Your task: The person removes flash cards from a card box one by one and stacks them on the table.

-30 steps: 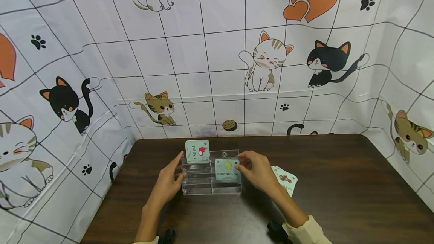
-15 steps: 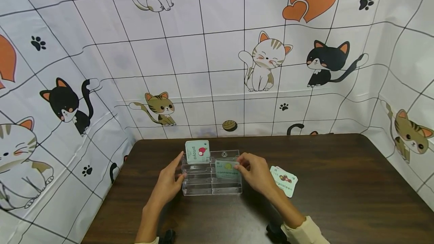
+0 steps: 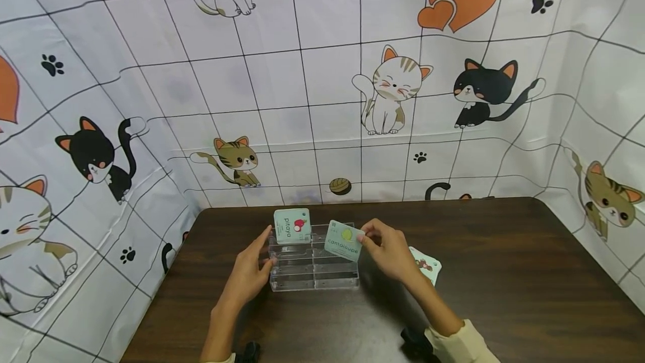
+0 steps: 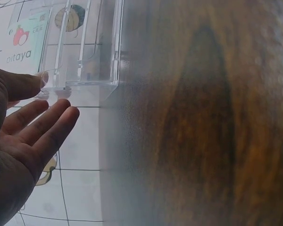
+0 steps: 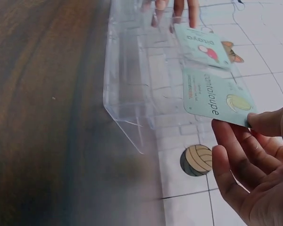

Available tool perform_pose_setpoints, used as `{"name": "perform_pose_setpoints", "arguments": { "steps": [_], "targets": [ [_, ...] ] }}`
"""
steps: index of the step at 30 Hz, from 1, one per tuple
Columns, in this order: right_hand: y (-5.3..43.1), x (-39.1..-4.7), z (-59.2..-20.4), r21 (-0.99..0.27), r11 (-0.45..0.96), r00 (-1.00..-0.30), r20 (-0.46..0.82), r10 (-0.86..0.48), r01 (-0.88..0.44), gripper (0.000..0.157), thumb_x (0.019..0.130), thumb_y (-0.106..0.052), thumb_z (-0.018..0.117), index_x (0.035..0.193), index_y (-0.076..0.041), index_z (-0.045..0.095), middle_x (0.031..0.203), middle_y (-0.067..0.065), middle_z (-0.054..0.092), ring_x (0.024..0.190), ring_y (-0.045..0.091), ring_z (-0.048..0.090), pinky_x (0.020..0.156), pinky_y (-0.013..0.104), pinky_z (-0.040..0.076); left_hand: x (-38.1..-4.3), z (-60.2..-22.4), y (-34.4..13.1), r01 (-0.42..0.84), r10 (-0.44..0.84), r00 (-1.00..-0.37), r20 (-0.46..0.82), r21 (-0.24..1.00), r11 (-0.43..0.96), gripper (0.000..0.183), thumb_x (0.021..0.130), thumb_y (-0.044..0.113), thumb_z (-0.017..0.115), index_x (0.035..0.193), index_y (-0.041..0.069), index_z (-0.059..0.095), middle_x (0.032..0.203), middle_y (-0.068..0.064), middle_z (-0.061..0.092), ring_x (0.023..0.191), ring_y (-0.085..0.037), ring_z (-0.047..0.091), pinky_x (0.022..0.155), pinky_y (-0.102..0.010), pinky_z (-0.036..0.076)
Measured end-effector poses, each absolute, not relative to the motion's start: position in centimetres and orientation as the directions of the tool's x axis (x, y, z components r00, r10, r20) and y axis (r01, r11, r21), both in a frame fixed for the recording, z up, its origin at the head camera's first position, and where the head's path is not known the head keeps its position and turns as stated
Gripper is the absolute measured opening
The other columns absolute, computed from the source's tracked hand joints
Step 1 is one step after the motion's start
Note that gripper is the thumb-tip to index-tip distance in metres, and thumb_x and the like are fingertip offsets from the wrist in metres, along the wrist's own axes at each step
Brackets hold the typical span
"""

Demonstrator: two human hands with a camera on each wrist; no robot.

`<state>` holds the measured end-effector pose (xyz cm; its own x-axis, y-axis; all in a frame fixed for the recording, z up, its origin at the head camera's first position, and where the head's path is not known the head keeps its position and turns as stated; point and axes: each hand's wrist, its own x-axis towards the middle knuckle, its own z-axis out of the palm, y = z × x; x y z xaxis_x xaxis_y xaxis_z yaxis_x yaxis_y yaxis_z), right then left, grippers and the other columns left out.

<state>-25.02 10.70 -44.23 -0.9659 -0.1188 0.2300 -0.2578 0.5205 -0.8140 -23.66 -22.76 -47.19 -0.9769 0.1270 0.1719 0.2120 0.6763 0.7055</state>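
A clear plastic tiered card rack (image 3: 292, 283) stands on the table. My left hand (image 3: 248, 274) holds its left side, the thumb against the edge and the fingers spread beside it in the left wrist view. My right hand (image 3: 390, 251) pinches a pale green cantaloupe card (image 3: 344, 241) at its right edge, between thumb and fingertips. The card is tilted above the rack's right half. A pitaya card (image 3: 293, 226) stands upright in the rack's back left slot; the right wrist view shows the cantaloupe card (image 5: 217, 96) close to it.
A few fruit cards (image 3: 427, 265) lie on the dark wooden table (image 3: 504, 284) right of the rack, partly hidden by the right hand and forearm. A white cat-print cloth (image 3: 332, 83) hangs behind and at both sides.
My right hand has lifted the cantaloupe card out of the rack's right side; it has risen and now tilts. My left hand stays at the rack. The pitaya card has not moved.
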Motion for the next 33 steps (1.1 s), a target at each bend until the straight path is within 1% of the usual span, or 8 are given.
{"name": "perform_pose_setpoints", "arguments": {
  "steps": [4,8,11,15,20,23,30,33],
  "targets": [
    [11.5,-25.1,-43.9,-0.846,0.476,-0.971,0.213,-0.111,-0.24,0.007,0.101,-0.007,0.074,0.107,-0.005,0.07,0.095,0.009,0.08,0.087,0.025,0.079,0.07,0.022,0.057,-23.6,-47.2,-22.8,0.207,0.122,-0.978,0.169,0.705,0.678,0.086,0.097,-0.008,0.073,0.17,0.01,0.031,0.165,-0.023,0.048,0.136,-0.042,0.065,0.1,-0.043,0.064],
    [12.4,-25.2,-43.6,-0.865,0.448,-0.975,0.198,-0.105,-0.224,0.009,0.102,-0.006,0.071,0.11,-0.003,0.07,0.095,0.011,0.079,0.083,0.032,0.077,0.067,0.02,0.059,-23.6,-47.2,-22.9,0.204,0.12,-0.978,0.168,0.706,0.678,0.086,0.097,-0.008,0.073,0.17,0.011,0.031,0.165,-0.024,0.047,0.136,-0.042,0.065,0.1,-0.043,0.064],
    [12.9,-25.2,-43.5,-0.865,0.448,-0.974,0.201,-0.1,-0.225,0.011,0.103,-0.006,0.071,0.113,-0.001,0.07,0.096,0.012,0.079,0.081,0.033,0.076,0.066,0.022,0.06,-23.5,-47.2,-22.9,0.208,0.123,-0.978,0.17,0.706,0.677,0.087,0.097,-0.008,0.073,0.17,0.011,0.031,0.166,-0.024,0.046,0.136,-0.042,0.065,0.1,-0.042,0.065],
    [13.4,-25.2,-43.4,-0.872,0.437,-0.975,0.198,-0.097,-0.22,0.013,0.103,-0.006,0.07,0.115,0.0,0.069,0.098,0.015,0.079,0.081,0.034,0.076,0.069,0.032,0.066,-23.5,-47.2,-22.9,0.212,0.126,-0.977,0.172,0.706,0.676,0.087,0.097,-0.008,0.073,0.17,0.011,0.03,0.165,-0.024,0.047,0.136,-0.043,0.065,0.1,-0.043,0.064],
    [13.8,-25.2,-43.3,-0.882,0.424,-0.979,0.18,-0.1,-0.205,0.015,0.104,-0.006,0.069,0.117,0.001,0.069,0.098,0.016,0.079,0.08,0.034,0.076,0.07,0.04,0.068,-23.6,-47.2,-22.8,0.214,0.13,-0.976,0.172,0.708,0.673,0.087,0.097,-0.008,0.073,0.17,0.011,0.03,0.165,-0.024,0.047,0.136,-0.043,0.065,0.1,-0.043,0.064],
    [14.1,-25.1,-43.3,-0.889,0.417,-0.981,0.162,-0.106,-0.192,0.017,0.105,-0.007,0.068,0.119,0.001,0.069,0.1,0.017,0.079,0.08,0.033,0.076,0.071,0.04,0.068,-23.6,-47.2,-22.8,0.215,0.13,-0.976,0.173,0.706,0.674,0.087,0.097,-0.008,0.073,0.17,0.011,0.03,0.166,-0.024,0.046,0.136,-0.043,0.065,0.1,-0.044,0.064],
    [15.1,-24.8,-43.2,-0.894,0.42,-0.987,0.126,-0.102,-0.157,0.02,0.106,-0.009,0.067,0.123,0.0,0.068,0.103,0.016,0.078,0.081,0.03,0.077,0.071,0.036,0.068,-23.6,-47.2,-22.8,0.215,0.132,-0.976,0.172,0.697,0.684,0.087,0.097,-0.007,0.073,0.17,0.011,0.03,0.166,-0.025,0.046,0.136,-0.043,0.065,0.099,-0.044,0.065],
    [15.6,-24.7,-43.1,-0.891,0.426,-0.987,0.126,-0.098,-0.156,0.021,0.106,-0.01,0.067,0.124,0.001,0.068,0.102,0.016,0.079,0.078,0.025,0.076,0.07,0.035,0.067,-23.6,-47.2,-22.7,0.216,0.134,-0.976,0.171,0.695,0.686,0.086,0.097,-0.007,0.073,0.171,0.011,0.03,0.166,-0.025,0.045,0.136,-0.043,0.065,0.099,-0.043,0.065]
  ]
}}
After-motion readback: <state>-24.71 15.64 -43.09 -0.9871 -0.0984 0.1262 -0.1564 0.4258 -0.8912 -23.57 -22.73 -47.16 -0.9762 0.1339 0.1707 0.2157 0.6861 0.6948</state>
